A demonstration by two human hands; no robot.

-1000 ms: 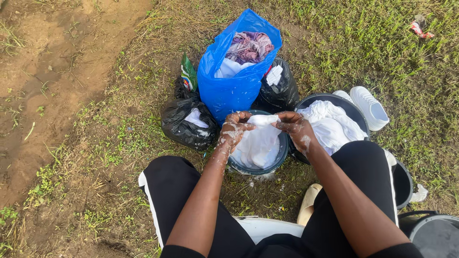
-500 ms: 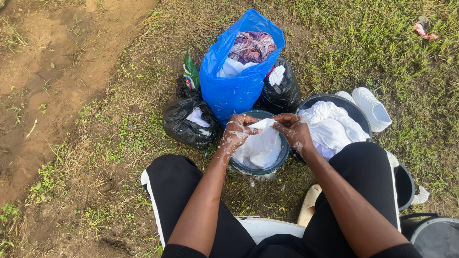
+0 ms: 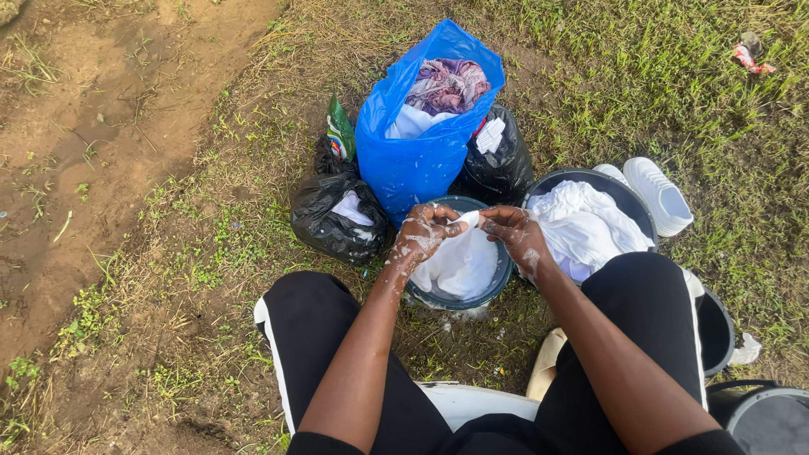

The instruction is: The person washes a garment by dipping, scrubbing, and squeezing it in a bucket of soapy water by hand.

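A wet white cloth hangs from both my hands into a small dark round basin on the grass between my knees. My left hand, flecked with soap suds, grips the cloth's upper edge at the left. Close beside it my right hand, also soapy, pinches the same edge. The two hands nearly touch above the basin's far rim.
A second dark basin full of white laundry sits at the right, with white shoes beyond it. A blue bag of clothes, two black bags and a green packet stand behind. Another bucket is at lower right.
My hands have drawn closer together and slightly lower on the cloth, bunching its top edge. The view has shifted a little to the left.
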